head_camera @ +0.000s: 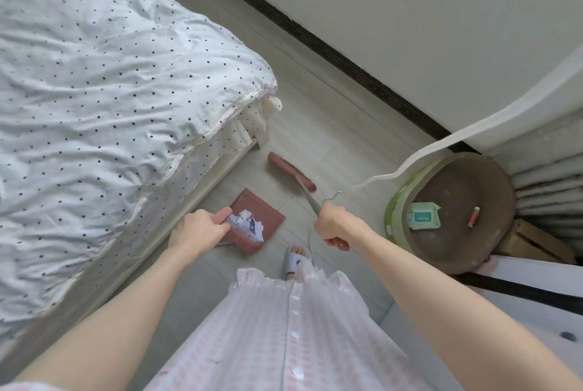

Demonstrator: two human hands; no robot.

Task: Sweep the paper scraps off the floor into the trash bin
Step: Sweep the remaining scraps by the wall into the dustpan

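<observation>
Two hands are gripping tools: left hand (196, 230) is holding the dustpan (256, 219) beside the bed (94, 90), right hand (337, 226) is holding the broom (291, 171), its head lying longways past the dustpan.

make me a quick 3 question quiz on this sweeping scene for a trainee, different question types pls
1. True or false: the paper scraps lie in the dustpan.
2. Multiple choice: the right hand grips A) the bin's rim, B) the broom handle, C) the bedsheet.
3. Short answer: on which of the person's sides does the trash bin stand?

Key
1. True. The scraps sit by the pan's comb edge, and the left hand holds the pan's handle.
2. B. The broom head rests on the floor ahead of the pan.
3. The right side, beside the wall; a wipes packet and a small red tube lie inside.
</observation>
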